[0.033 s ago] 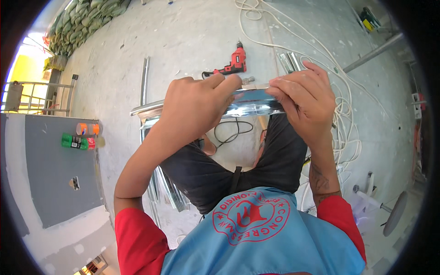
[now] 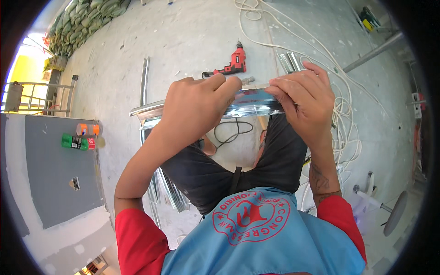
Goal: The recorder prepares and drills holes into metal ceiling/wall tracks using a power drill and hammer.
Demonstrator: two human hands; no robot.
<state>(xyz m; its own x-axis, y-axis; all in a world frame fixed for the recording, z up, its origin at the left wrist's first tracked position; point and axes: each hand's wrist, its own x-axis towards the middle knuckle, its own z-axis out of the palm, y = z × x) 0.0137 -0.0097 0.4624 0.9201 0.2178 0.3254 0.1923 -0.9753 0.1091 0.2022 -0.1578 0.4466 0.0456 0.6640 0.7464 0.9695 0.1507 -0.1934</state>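
Both hands on a shiny bent sheet-metal channel strip [image 2: 254, 103], held level across centre frame above the knees. Left hand [image 2: 197, 107] wraps over its left part, thumb and fingers pinching the edge. Right hand [image 2: 305, 98] clamps the right end, fingers curled over the top. Red power drill [image 2: 233, 64] lies on the grey concrete floor [image 2: 183, 41] just above the strip. White cable coils [image 2: 343, 114] at right. More metal strips [image 2: 145, 80] upper left of the hands.

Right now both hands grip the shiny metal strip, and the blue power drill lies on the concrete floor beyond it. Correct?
Not quite: the power drill is red, not blue, as the head view shows. The left hand and right hand do grip the shiny metal strip, drill on the concrete floor beyond.
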